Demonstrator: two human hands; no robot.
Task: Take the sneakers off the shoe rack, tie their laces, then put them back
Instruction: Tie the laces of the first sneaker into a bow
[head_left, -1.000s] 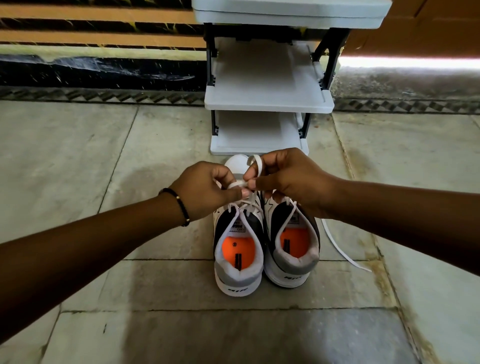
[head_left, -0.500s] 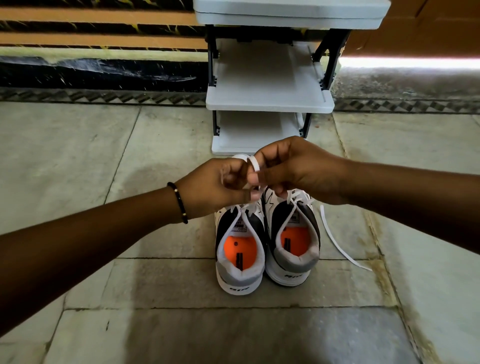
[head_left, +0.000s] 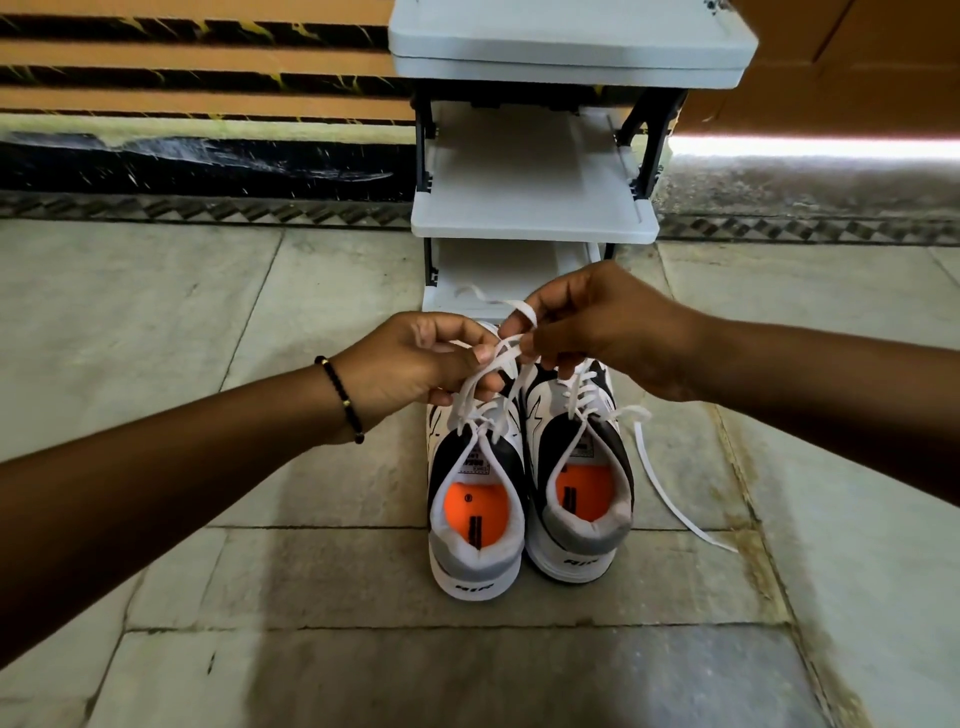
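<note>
- The left hand is pinching a strand of the flat white cotton lace between thumb and curled fingers, which are closing tight on it.
- The right hand is facing it, fingertips almost touching the left thumb, and is gripping a loop of the same lace that is arching up over its index finger.
- Just below both sets of fingers the left white, black and grey sneaker with an orange insole is standing on the pale stone-tile floor, its lace rising taut to the pinch.
- Its matching right sneaker is sitting touching it, under the right knuckles, with its loose lace trailing away across the floor.
- Beyond the fingertips the white plastic tiered shoe rack with black posts is standing near.
- A black bead bracelet is circling the left wrist.
</note>
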